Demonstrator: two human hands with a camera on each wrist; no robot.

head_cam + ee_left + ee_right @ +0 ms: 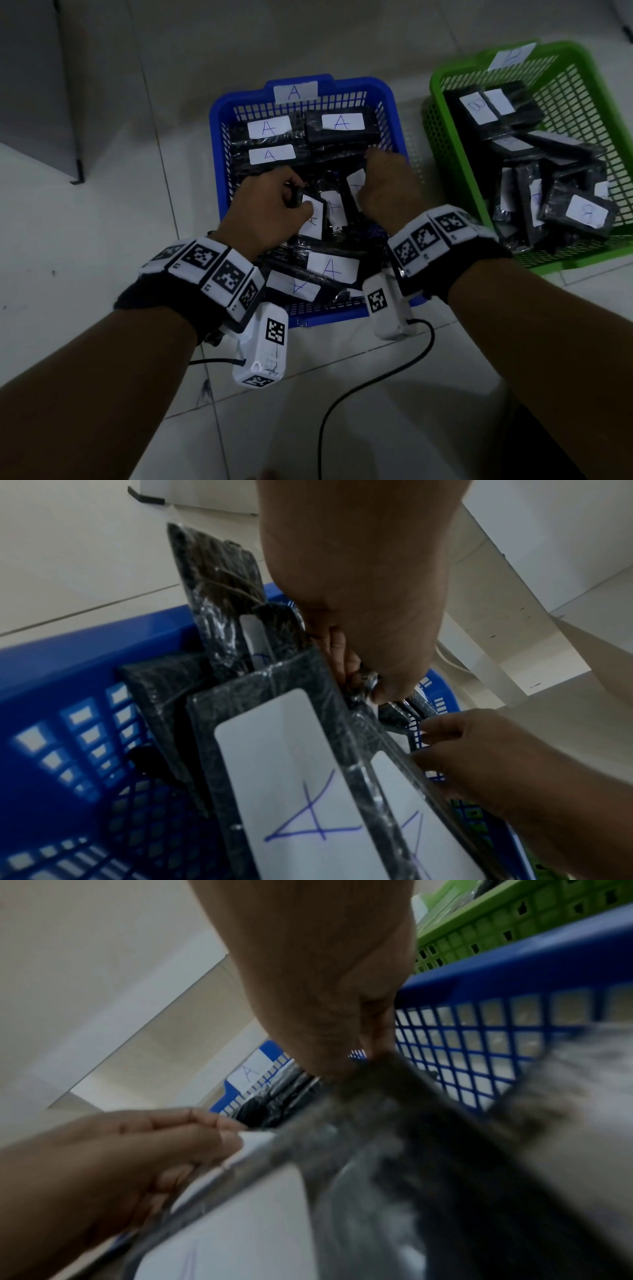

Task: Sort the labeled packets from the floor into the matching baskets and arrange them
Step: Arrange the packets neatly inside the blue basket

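1. Both hands are reached down into the middle of a blue basket [219,144] on a tiled floor [102,240].
2. The left hand [270,209] is curled, and the top edge of an upright black packet [313,217] with a white label marked A is pinched between its thumb and fingers.
3. The right hand [387,185] is also curled, and the top of a neighbouring upright packet [354,186] is pinched in it, as is seen closely in the right wrist view.
4. A third upright packet [334,209] marked A is seen between the two hands.
5. At the far end of the blue basket, three flat packets [270,128] marked A are laid side by side with labels facing up.
6. At the near end, two more packets [332,267] marked A are left lying loosely and askew.
7. A white tag [295,92] marked A is fixed to the far rim of the blue basket.
8. A green basket [442,102] is set just to the right of the blue one, close beside it.
9. Black packets with white labels [587,210] are piled unevenly inside it; a B is legible on some, and others are too blurred to read.
10. Marker-patterned bands [212,270] are worn on both wrists, and a black cable [376,380] is trailed over the floor.
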